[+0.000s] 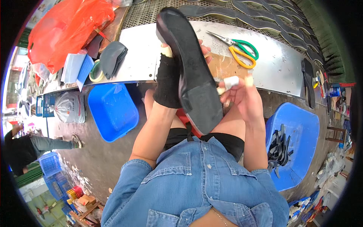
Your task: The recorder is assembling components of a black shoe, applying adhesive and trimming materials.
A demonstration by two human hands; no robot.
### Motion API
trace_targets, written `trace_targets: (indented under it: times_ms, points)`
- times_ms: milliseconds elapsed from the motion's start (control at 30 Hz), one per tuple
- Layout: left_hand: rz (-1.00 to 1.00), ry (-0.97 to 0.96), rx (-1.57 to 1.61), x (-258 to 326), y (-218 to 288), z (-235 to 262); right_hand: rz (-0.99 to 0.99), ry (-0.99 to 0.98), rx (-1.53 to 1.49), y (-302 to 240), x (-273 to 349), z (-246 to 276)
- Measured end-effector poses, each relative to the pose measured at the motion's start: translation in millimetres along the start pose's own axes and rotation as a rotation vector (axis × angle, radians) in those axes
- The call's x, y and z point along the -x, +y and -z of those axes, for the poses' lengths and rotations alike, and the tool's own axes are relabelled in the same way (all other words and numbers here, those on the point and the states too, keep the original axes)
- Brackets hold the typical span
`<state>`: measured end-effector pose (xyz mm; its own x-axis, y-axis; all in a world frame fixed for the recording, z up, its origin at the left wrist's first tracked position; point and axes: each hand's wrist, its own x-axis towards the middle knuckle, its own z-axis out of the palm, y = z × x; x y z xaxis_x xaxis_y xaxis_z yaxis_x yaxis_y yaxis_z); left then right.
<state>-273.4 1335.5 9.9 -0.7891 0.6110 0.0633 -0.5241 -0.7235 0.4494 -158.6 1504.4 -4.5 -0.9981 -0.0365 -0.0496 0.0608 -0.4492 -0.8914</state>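
A black shoe sole [194, 64] is held up in front of me, tilted, its broad near end low over my lap. My left hand [167, 73], in a black fingerless glove or cuff, is closed around it; the thumb shows on the left edge and fingertips on the right. Pale coverings wrap some fingers. By the sole's lower right edge, my right hand [242, 94] has its fingers apart and partly bent, with white and pale wraps on them. Its nearest fingertip is at the edge; whether it touches is unclear. Scissors [238, 49] with green and yellow handles lie beyond.
Several dark soles [261, 24] lie on a perforated surface at the back. A blue bin [113, 113] stands left; another blue bin [298, 147] at right holds dark strips. Dark cut pieces [113, 58], a tape roll [96, 71] and a red plastic bag [68, 30] occupy the left bench.
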Motion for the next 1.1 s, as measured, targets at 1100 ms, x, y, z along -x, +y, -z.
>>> trace_targets:
  times_ms: [1100]
  points:
    - [0.169, 0.133, -0.500, 15, -17, 8, 0.451, 0.411, 0.673, -24, -24, -26]
